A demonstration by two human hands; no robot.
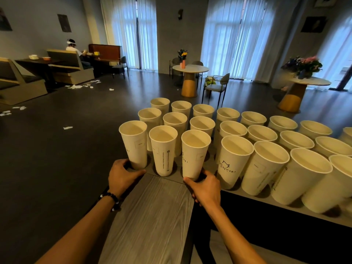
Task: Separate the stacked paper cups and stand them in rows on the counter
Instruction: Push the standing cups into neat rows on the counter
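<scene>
White paper cups (224,130) standing in rows; left hand (122,176) gripping corner cup (134,143) base at counter (152,216) edge, right hand (204,185) gripping third cup (194,153) base

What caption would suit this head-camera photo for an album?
Both hands, left hand and right hand, grip the bases of front-row paper cups standing in rows on the counter.

The cups (196,153) are matt cream paper; the worktop (152,206) shows grey wood grain, smooth; the floor (57,149) is dark, slightly glossy.
</scene>
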